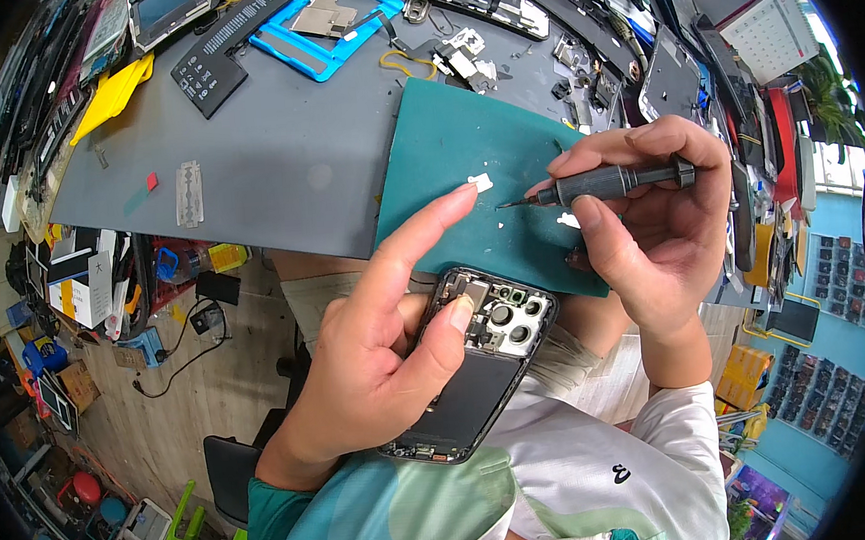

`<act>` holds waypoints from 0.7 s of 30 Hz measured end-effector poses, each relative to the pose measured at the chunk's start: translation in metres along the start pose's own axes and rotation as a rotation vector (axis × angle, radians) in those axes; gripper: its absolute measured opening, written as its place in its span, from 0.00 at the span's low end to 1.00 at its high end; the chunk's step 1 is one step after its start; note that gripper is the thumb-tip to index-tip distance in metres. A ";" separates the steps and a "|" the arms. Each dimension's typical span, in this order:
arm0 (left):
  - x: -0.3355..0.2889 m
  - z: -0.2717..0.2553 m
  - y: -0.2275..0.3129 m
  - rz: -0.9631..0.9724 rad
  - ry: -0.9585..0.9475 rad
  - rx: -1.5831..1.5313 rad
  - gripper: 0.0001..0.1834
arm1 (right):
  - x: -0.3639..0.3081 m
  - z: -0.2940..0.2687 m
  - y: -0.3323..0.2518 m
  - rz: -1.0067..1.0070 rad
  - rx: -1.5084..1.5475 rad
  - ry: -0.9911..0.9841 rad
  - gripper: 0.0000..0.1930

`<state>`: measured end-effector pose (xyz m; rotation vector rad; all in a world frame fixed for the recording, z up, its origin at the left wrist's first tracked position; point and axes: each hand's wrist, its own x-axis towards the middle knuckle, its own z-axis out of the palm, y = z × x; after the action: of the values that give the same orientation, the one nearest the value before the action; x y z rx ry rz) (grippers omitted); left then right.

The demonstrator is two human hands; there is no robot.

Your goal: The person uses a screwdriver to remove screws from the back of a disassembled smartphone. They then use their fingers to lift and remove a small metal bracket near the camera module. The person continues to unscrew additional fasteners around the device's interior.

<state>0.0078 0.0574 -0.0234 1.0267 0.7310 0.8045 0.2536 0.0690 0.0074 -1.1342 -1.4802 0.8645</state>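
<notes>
Opened phone point(476, 392) in left hand point(371, 360); right hand point(667, 254), holding screwdriver point(602, 184), apart.

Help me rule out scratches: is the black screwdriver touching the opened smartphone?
Apart. The head view shows it: bare green mat lies between the black screwdriver's tip and the opened smartphone's top edge.

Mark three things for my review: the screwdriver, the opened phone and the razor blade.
Screwdriver point(607, 184): head view, on its dark handle.
Opened phone point(478, 379): head view, on its flat black section.
Razor blade point(189, 195): head view, mid-blade.
</notes>
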 end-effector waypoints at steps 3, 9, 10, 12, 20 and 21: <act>0.001 0.000 -0.001 0.009 0.009 0.005 0.36 | 0.000 0.000 -0.001 0.002 -0.018 -0.005 0.30; 0.001 0.001 -0.003 0.022 0.022 0.035 0.35 | -0.001 0.000 -0.003 0.006 -0.024 -0.012 0.30; 0.001 0.001 -0.003 0.023 0.024 0.041 0.35 | -0.001 0.000 -0.003 0.000 -0.023 -0.018 0.30; 0.002 0.001 -0.001 0.015 0.029 0.048 0.35 | 0.000 0.000 -0.002 -0.014 -0.025 -0.021 0.30; 0.003 0.007 0.002 0.003 0.046 -0.001 0.35 | -0.002 0.000 -0.002 -0.044 -0.007 0.012 0.30; 0.003 0.008 0.003 0.006 0.050 0.001 0.35 | -0.002 0.001 -0.002 -0.054 -0.005 0.012 0.30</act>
<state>0.0150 0.0576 -0.0184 1.0131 0.7717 0.8380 0.2524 0.0666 0.0085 -1.0964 -1.4964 0.8162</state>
